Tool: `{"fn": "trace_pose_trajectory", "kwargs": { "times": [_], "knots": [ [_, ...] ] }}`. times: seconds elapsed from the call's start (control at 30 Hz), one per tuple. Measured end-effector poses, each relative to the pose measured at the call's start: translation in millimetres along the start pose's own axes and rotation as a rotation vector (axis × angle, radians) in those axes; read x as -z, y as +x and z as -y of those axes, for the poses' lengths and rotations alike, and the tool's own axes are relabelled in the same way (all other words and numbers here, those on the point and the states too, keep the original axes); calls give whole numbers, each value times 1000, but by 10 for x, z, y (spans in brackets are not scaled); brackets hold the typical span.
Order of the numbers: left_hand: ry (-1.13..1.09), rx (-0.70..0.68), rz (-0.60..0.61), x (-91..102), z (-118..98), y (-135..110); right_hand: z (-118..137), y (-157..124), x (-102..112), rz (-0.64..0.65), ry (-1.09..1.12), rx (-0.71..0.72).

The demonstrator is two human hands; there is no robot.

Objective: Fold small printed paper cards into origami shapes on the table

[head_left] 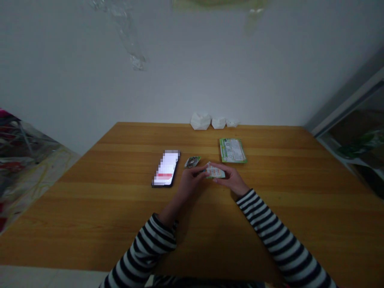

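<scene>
Between my two hands is a small white packet (215, 172) with orange and green print, held just over the table. My left hand (192, 178) pinches its left end between thumb and fingers. At the opposite end, my right hand (230, 179) grips it, with fingers along the top edge and the thumb side below. Just beyond my left hand lies a small dark-and-green sachet (192, 161). A larger green-edged packet (233, 151) with a white printed panel rests flat beyond my right hand.
A phone (166, 169) with a lit screen lies left of my hands on the wooden table (120, 208). Several crumpled white tissues (201, 121) stand along the wall at the back edge. A shelf frame (351, 100) is at the far right.
</scene>
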State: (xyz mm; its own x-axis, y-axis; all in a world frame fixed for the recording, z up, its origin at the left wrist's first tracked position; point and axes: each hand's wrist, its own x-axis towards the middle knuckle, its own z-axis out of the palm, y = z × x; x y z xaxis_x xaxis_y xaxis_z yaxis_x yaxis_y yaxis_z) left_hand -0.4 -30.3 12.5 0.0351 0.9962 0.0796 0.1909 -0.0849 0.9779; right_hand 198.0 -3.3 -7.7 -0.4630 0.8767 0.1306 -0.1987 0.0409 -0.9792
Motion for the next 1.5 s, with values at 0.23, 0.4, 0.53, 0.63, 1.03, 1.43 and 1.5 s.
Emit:
{"fn": "trace_pose_trajectory", "kwargs": {
  "times": [0.23, 0.4, 0.53, 0.63, 1.03, 1.43, 1.5],
  "knots": [
    [7, -24, 99, 1, 55, -4, 11, -15, 37, -35, -72, 32],
    [22, -40, 108, -1, 58, -6, -20, -6, 65, 11, -116, 42],
    [86, -76, 116, -5, 54, 1, -40, 2, 27, -30, -227, 93],
    [119, -94, 56, -9, 79, 11, -67, 2, -13, -22, -250, 130],
    [5, -167, -11, -9, -23, -23, -54, 32, -48, -282, -105, 187],
    [-163, 96, -30, -96, -24, -11, -29, 4, -125, -359, -181, 93],
    [-202, 109, 22, -96, -8, -15, -29, 3, -123, -291, -202, 113]
  ]
}}
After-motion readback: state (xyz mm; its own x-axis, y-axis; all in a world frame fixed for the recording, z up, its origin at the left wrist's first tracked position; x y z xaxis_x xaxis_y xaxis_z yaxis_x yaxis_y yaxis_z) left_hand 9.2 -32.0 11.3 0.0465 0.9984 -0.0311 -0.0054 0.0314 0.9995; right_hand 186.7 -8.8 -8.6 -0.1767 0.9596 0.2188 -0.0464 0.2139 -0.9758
